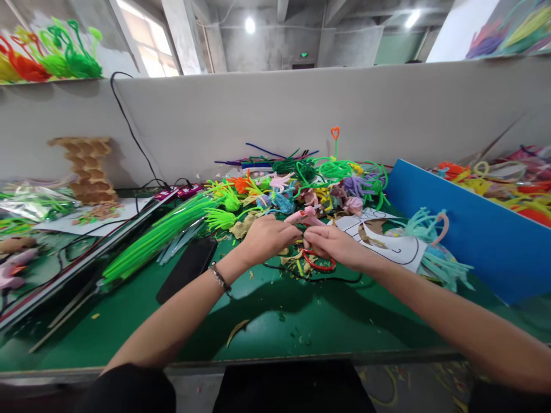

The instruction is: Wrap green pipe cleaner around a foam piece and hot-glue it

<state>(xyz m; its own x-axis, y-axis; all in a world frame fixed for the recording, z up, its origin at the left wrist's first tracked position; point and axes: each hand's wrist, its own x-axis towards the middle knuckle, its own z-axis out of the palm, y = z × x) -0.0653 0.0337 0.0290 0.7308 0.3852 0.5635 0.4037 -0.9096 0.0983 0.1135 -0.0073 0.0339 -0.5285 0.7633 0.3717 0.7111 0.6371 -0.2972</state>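
Observation:
My left hand (269, 238) and my right hand (333, 244) meet over the middle of the green table, fingers closed and fingertips almost touching. A pink fuzzy piece (297, 217) with a small red spot shows just above the fingers, which appear to pinch it; its lower part is hidden by them. Below the right hand lies a red loop (321, 265), perhaps a scissors handle, among tan scraps. Close behind the hands spreads a heap of coloured pipe-cleaner pieces, including a lime green tassel (220, 218). White paper with black outlines (402, 249) lies beside my right hand.
Left of my hands are a black phone (187, 269), a bundle of green pipe cleaners (159, 241) and tweezers (64, 321). A blue board (469, 229) stands at right, near a pale turquoise tassel (447, 267). A grey partition (267, 115) closes the back.

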